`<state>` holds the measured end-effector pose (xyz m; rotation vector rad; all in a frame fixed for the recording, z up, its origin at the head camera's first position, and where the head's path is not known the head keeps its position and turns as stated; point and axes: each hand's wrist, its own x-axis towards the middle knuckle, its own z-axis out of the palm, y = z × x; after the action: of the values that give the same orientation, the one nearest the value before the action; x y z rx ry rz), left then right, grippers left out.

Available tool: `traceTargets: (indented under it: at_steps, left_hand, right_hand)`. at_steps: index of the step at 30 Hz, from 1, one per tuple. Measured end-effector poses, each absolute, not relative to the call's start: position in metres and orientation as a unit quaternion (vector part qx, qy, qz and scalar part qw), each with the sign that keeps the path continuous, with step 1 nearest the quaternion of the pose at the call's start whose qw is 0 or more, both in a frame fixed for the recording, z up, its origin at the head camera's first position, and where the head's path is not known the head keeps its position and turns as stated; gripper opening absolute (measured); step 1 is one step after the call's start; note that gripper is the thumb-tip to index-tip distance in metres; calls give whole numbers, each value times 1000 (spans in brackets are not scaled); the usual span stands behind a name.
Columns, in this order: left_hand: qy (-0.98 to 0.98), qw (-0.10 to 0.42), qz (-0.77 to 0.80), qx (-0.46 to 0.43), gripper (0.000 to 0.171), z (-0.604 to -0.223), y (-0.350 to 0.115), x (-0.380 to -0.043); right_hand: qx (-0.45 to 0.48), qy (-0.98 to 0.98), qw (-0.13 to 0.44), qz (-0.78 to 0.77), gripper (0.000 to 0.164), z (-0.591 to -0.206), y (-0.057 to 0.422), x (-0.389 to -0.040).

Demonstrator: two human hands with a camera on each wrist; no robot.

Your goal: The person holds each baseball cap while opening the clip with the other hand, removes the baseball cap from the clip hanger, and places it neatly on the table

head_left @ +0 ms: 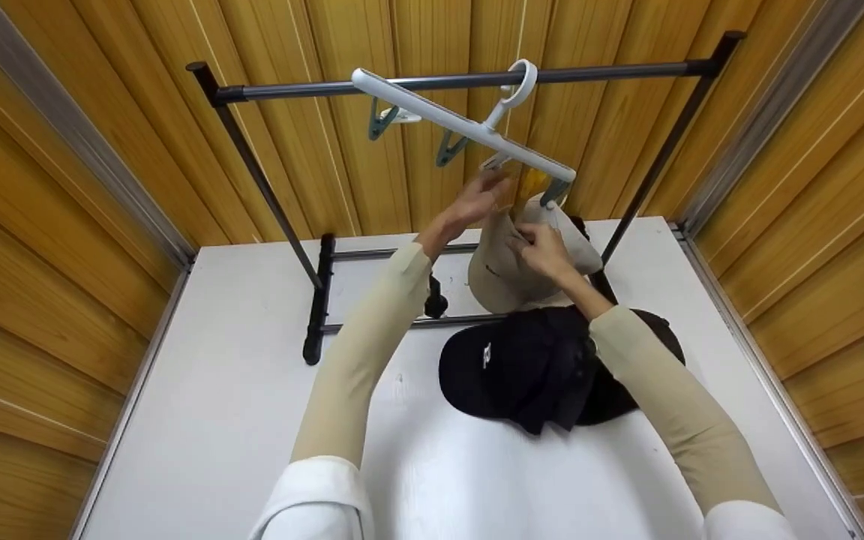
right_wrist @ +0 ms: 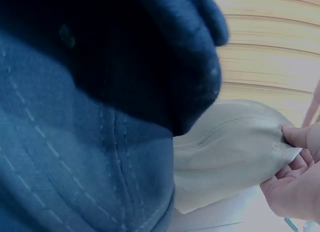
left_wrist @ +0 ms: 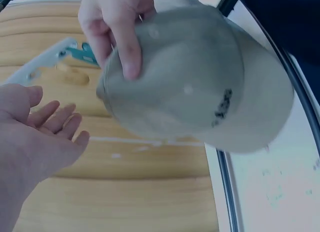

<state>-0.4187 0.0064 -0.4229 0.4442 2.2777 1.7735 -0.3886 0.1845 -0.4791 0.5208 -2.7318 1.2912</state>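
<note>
My right hand [head_left: 544, 251] pinches the back edge of a beige baseball cap [head_left: 498, 274], thumb on the outside. In the left wrist view the cap's crown [left_wrist: 175, 71] faces the camera, with small dark lettering near the brim. Just left of it, my left hand [head_left: 481, 199] is held up under the hanger, palm turned up and fingers loosely bent in the left wrist view, holding nothing. A white hanger [head_left: 462, 124] with green clips hooks over the rack's bar. Its right-end clip [head_left: 554, 191] meets a paler piece of cloth [head_left: 571, 240] behind my right hand.
The dark metal rack [head_left: 274, 91] stands on a white surface [head_left: 252, 420] between wood-patterned walls. Dark navy caps [head_left: 522, 367] overlap below my right forearm, and one fills much of the right wrist view. Two other clips [head_left: 447, 150] hang along the hanger.
</note>
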Motion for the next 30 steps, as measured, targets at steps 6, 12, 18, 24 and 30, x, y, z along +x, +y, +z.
traceTargets:
  at_steps: [6, 12, 18, 24, 30]
  left_hand:
    - [890, 34, 435, 135, 55, -443, -54, -405]
    - [982, -71, 103, 138, 60, -470, -123, -367]
    - [981, -117, 120, 102, 65, -489, -182, -312]
    - [971, -170, 166, 32, 65, -529, -214, -260]
    - [969, -172, 175, -21, 70, -558, -236, -222]
  right_hand:
    - [149, -891, 25, 429, 26, -481, 188, -389]
    - [146, -894, 0, 424, 27, -485, 194, -390]
    - [150, -896, -22, 417, 27, -486, 199, -393]
    - [151, -889, -15, 431, 25, -481, 187, -396]
    - [163, -872, 28, 460, 23, -473, 168, -395]
